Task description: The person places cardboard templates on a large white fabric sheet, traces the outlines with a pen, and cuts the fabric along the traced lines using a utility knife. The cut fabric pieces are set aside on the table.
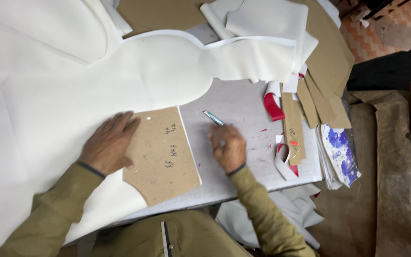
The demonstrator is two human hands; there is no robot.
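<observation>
Cardboard pattern [162, 154] lies on white sheet material [48, 109] near the surface's [243, 107] front edge, pressed flat by the left hand [108, 143] with fingers spread. The right hand [228, 148] pinches a small blue-handled knife [213, 118] just beside the pattern's right edge.

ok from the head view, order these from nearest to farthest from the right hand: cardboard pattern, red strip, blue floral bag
1. cardboard pattern, just left of the right hand, under the left hand
2. red strip, up and to the right
3. blue floral bag, at the table's right edge
</observation>
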